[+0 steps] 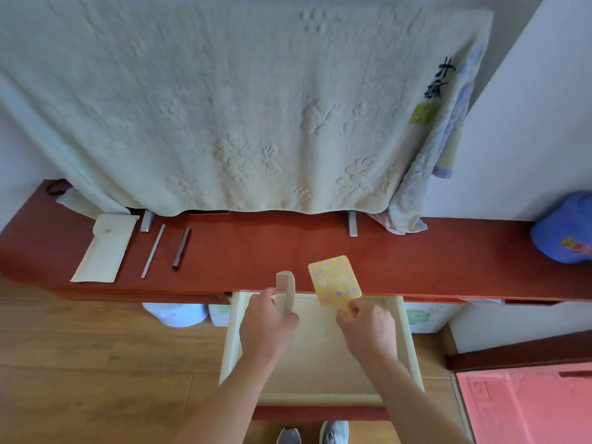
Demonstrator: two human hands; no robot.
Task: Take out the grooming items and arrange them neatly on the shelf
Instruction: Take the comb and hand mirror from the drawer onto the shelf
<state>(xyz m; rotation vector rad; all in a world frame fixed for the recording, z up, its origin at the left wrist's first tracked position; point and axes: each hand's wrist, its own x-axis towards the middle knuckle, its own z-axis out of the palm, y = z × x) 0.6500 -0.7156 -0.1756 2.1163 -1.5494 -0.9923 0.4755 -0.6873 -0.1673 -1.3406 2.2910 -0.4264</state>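
My left hand (267, 318) grips a beige comb (286, 288) that points up over the front edge of the red shelf (256, 248). My right hand (365, 322) pinches the handle of a yellow hand mirror (333, 278) with pink and purple dots, its head over the shelf's front edge. Both hands hover above the pulled-out drawer (320, 363), whose pale bottom shows nothing else. On the shelf's left lie a cream pouch (104, 248), a thin silver stick (153, 250) and a dark pen-like item (181, 249).
A large pale towel (224, 107) hangs over something standing on metal feet at the shelf's back. A blue cap (563, 232) sits at the far right of the shelf. A pink mat (525, 408) lies at the lower right on the wooden floor.
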